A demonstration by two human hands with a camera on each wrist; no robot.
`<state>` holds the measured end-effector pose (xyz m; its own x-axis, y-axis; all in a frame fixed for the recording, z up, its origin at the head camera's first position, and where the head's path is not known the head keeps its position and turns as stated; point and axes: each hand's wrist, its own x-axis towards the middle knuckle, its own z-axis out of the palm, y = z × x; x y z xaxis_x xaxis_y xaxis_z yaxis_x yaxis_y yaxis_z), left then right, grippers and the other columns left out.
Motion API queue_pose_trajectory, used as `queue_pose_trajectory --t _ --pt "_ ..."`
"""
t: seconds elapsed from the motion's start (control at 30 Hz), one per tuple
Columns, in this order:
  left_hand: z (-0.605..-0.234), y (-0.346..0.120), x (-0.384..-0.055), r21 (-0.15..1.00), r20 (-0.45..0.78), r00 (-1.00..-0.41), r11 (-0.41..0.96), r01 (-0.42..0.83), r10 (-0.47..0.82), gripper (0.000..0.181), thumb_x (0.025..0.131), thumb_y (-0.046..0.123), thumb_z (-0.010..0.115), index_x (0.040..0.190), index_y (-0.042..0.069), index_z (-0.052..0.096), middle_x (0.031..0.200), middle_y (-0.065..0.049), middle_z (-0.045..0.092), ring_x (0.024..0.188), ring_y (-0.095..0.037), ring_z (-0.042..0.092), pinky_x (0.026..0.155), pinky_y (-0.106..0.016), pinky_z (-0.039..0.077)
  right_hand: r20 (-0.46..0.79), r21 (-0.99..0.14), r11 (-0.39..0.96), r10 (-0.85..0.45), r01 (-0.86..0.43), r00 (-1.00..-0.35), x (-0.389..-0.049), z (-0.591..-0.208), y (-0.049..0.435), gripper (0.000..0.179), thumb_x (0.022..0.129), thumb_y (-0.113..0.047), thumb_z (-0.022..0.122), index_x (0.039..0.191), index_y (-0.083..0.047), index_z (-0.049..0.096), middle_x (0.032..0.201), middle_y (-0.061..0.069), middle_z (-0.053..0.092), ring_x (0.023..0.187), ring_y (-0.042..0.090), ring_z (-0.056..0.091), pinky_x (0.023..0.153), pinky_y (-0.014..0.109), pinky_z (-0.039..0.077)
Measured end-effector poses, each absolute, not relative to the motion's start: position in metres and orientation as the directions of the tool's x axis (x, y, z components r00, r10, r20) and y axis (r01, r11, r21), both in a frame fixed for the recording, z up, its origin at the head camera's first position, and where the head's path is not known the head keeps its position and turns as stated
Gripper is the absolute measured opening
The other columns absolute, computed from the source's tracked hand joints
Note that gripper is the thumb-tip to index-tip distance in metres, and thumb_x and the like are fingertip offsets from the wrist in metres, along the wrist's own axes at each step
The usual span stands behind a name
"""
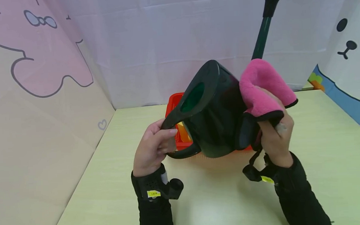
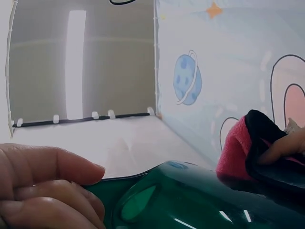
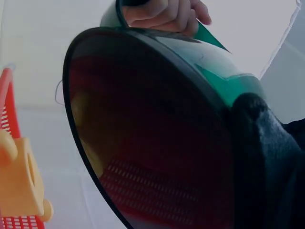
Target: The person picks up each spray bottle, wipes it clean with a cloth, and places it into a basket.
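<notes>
A glossy dark green watering can (image 1: 216, 124) is held tilted above the table, its long spout (image 1: 262, 38) pointing up and right to a black flared head. My left hand (image 1: 154, 145) grips its handle at the left side. In my right hand (image 1: 276, 135) is a pink plush cloth (image 1: 264, 85) with black edging, bunched over the fingers and against the can near the spout's base. The left wrist view shows the cloth's dark underside (image 2: 271, 152) with a finger on it. Facing the right wrist camera is the can's shiny dark base (image 3: 152, 133).
Behind the can, partly hidden, stands a red plastic basket (image 1: 174, 101) on the pale table (image 1: 136, 208). A yellow-orange plastic object (image 3: 21, 181) shows by the basket in the right wrist view. Printed fabric walls (image 1: 194, 31) enclose the table at the back and sides.
</notes>
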<state>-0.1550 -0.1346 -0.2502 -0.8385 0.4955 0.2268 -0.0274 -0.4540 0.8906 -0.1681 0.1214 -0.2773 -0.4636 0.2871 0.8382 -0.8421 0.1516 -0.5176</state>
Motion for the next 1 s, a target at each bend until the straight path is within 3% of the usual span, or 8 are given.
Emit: queue_pose_trajectory --t 0.1,0.2,0.37,0.53,0.67,0.83,1.0 --pt "-0.25 -0.134 -0.156 0.891 0.215 -0.848 -0.453 -0.032 0.484 0.009 0.09 0.011 0.046 0.082 0.013 0.048 0.055 0.002 0.033 0.045 -0.012 0.026 0.046 -0.025 0.017 0.877 -0.469 0.253 0.244 -0.846 -0.413 -0.171 -0.28 0.116 0.033 0.087 -0.016 0.057 0.105 0.011 0.058 0.115 -0.004 0.063 0.111 0.014 0.056 0.101 0.028 0.04" --pt "-0.251 -0.134 -0.158 0.888 0.214 -0.856 -0.46 -0.03 0.47 0.009 0.091 0.012 0.045 0.082 0.013 0.047 0.055 0.002 0.031 0.044 -0.013 0.025 0.046 -0.025 0.015 0.938 -0.344 0.377 0.188 -0.86 -0.293 -0.171 -0.283 0.103 0.045 0.087 -0.031 0.059 0.106 0.01 0.058 0.119 0.001 0.063 0.118 0.021 0.053 0.105 0.035 0.037" --pt "-0.252 -0.133 -0.159 0.881 0.232 -0.866 -0.473 -0.006 0.443 0.014 0.092 0.014 0.045 0.079 0.013 0.047 0.054 0.001 0.03 0.043 -0.013 0.023 0.045 -0.026 0.013 0.991 -0.116 0.521 0.005 -0.846 -0.133 -0.161 -0.29 0.08 0.039 0.089 -0.036 0.056 0.107 -0.002 0.064 0.116 0.009 0.064 0.118 0.026 0.052 0.105 0.034 0.036" --pt "-0.251 -0.128 -0.158 0.876 0.211 -0.891 -0.483 -0.01 0.402 0.015 0.091 0.011 0.042 0.077 0.013 0.047 0.053 0.003 0.031 0.042 -0.008 0.025 0.045 -0.024 0.013 0.944 0.144 0.62 -0.32 -0.771 -0.081 -0.147 -0.299 0.063 0.031 0.092 -0.029 0.051 0.108 -0.006 0.064 0.108 0.011 0.066 0.111 0.029 0.054 0.109 0.037 0.031" --pt "-0.25 -0.125 -0.159 0.88 0.188 -0.904 -0.474 -0.019 0.385 0.012 0.089 0.009 0.04 0.079 0.012 0.047 0.052 0.005 0.033 0.043 -0.004 0.028 0.042 -0.02 0.016 0.874 0.255 0.642 -0.473 -0.723 -0.111 -0.141 -0.305 0.056 0.029 0.095 -0.024 0.046 0.112 -0.009 0.064 0.111 0.008 0.066 0.11 0.026 0.057 0.11 0.036 0.029" --pt "-0.25 -0.123 -0.16 0.888 0.174 -0.901 -0.458 -0.029 0.396 0.011 0.089 0.009 0.042 0.08 0.012 0.047 0.051 0.005 0.034 0.042 -0.006 0.026 0.042 -0.019 0.018 0.901 0.16 0.633 -0.408 -0.757 -0.15 -0.143 -0.301 0.061 0.031 0.094 -0.026 0.046 0.112 -0.007 0.063 0.111 0.01 0.065 0.113 0.026 0.054 0.111 0.035 0.028" --pt "-0.248 -0.123 -0.16 0.901 0.131 -0.892 -0.427 -0.076 0.434 0.01 0.089 0.011 0.046 0.079 0.012 0.048 0.052 0.004 0.034 0.042 -0.009 0.027 0.044 -0.02 0.022 0.984 -0.083 0.514 -0.091 -0.854 -0.151 -0.151 -0.288 0.073 0.035 0.09 -0.03 0.056 0.106 0.001 0.061 0.115 0.008 0.064 0.12 0.024 0.05 0.108 0.035 0.032"
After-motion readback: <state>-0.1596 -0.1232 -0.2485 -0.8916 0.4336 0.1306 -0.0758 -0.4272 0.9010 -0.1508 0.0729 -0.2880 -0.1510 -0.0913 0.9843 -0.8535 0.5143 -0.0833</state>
